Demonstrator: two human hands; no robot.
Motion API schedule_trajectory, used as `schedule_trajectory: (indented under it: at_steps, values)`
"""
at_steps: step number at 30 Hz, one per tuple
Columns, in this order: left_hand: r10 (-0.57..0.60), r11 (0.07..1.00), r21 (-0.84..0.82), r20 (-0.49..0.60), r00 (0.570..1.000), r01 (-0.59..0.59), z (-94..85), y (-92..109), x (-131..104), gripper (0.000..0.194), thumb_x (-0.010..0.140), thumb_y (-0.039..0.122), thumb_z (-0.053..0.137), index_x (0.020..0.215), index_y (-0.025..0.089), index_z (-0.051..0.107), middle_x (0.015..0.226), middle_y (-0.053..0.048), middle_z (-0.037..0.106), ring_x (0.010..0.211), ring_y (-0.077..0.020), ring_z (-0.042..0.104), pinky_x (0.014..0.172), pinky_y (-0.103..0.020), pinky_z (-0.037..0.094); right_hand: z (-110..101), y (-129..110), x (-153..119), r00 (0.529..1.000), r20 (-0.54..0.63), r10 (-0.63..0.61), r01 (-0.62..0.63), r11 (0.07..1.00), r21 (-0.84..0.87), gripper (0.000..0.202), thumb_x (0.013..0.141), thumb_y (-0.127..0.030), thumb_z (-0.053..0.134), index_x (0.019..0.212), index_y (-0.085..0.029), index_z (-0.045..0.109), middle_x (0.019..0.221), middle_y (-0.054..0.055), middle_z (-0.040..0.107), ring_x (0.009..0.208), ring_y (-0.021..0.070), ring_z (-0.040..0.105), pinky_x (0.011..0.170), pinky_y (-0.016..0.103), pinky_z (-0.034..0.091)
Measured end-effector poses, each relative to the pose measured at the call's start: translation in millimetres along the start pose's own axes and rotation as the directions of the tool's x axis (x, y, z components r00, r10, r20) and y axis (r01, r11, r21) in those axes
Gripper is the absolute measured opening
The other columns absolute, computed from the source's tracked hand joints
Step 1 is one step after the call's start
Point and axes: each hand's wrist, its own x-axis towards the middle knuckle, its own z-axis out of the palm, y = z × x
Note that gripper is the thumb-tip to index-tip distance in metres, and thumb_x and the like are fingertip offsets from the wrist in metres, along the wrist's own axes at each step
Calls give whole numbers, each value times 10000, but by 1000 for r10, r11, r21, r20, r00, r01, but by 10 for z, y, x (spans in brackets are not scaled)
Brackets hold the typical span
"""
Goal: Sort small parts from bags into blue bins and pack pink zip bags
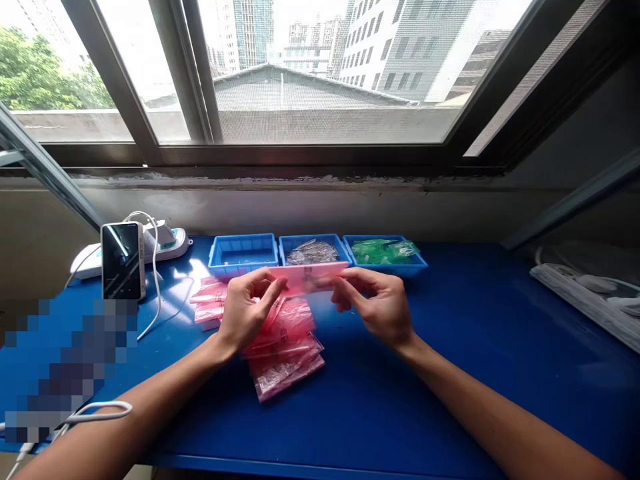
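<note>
Between my two hands a pink plastic bag (313, 277) is stretched out sideways above the blue table. My left hand (253, 303) pinches its left end between thumb and fingers. At the right end, my right hand (376, 301) is closed on the bag, its fingertips slightly blurred. A dark printed mark shows on the bag; whether anything lies inside I cannot tell. Below and beside my left hand lies a loose pile of pink plastic bags (287, 363), with more pink bags (207, 303) to its left.
Along the back stand a blue tray (243, 268) at left, a blue tray with small metal pieces (313, 253), and one with green bags (383, 251). A phone (123, 260) leans by a white power strip (173, 243). Another strip (585, 293) lies at right.
</note>
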Motion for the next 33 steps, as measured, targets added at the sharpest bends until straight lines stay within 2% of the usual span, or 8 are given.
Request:
schedule_trajectory:
  at_steps: [4, 10, 13, 17, 21, 23, 27, 33]
  values:
    - [-138, 989, -37, 57, 989, 140, -7, 19, 23, 400, 933, 445, 655, 671, 144, 651, 564, 35, 454, 501, -85, 336, 457, -225, 243, 2, 11, 34, 974, 93, 207, -212, 976, 54, 410, 894, -484, 742, 640, -167, 684, 467, -22, 548, 380, 96, 476, 390, 223, 399]
    - [-204, 977, -50, 85, 975, 209, -18, -14, 52, 470, 922, 499, 656, 616, 155, 563, 556, 41, 399, 508, -78, 297, 460, -220, 210, -19, 22, 70, 942, 158, 295, -311, 946, 89, 535, 841, -557, 773, 526, -173, 572, 447, -29, 488, 385, 71, 414, 388, 211, 335]
    - [-163, 986, -18, 55, 985, 164, -8, -19, 54, 413, 933, 466, 664, 679, 141, 676, 547, 36, 448, 488, -83, 333, 446, -219, 237, -22, 31, 74, 946, 141, 292, -308, 946, 106, 441, 851, -525, 778, 624, -159, 687, 450, -29, 519, 376, 79, 442, 380, 209, 358]
    - [-74, 997, 11, -10, 997, 74, 2, -55, 34, 312, 935, 403, 688, 772, 148, 765, 567, 11, 586, 491, -115, 503, 465, -224, 393, -5, 39, 64, 965, 110, 236, -250, 959, 137, 299, 874, -444, 774, 868, -147, 807, 639, 47, 720, 444, 129, 603, 377, 218, 420]
    - [128, 991, 56, -82, 988, -124, -6, -111, 13, 164, 943, 223, 668, 1003, 185, 816, 971, -73, 807, 892, -210, 745, 787, -298, 590, 26, 36, 37, 994, 17, 110, -112, 980, 165, 239, 844, -274, 783, 1061, -183, 819, 1005, 92, 817, 527, 123, 655, 434, 237, 524]
    - [239, 970, 73, -97, 966, -232, -13, -124, 13, 184, 950, 177, 673, 1070, 204, 809, 1094, -80, 807, 1030, -221, 736, 913, -328, 579, 41, 38, 18, 998, -27, 58, -52, 982, 181, 300, 828, -207, 775, 1125, -216, 810, 1107, 81, 813, 563, 124, 671, 454, 239, 550]
    - [340, 938, 104, -100, 935, -330, -23, -123, 21, 176, 966, 159, 684, 1093, 216, 791, 1066, -67, 795, 1009, -203, 720, 914, -323, 561, 57, 49, -11, 999, -51, -5, 14, 984, 179, 316, 839, -174, 759, 1144, -237, 812, 1095, 70, 819, 614, 145, 702, 459, 238, 560]
    - [303, 945, 151, -66, 951, -290, -39, -117, 35, 134, 971, 161, 632, 1020, 202, 750, 984, -54, 701, 899, -191, 658, 814, -315, 528, 50, 33, 0, 999, -51, 17, -8, 987, 160, 232, 849, -252, 785, 1075, -216, 823, 1024, 74, 823, 538, 124, 654, 451, 245, 545]
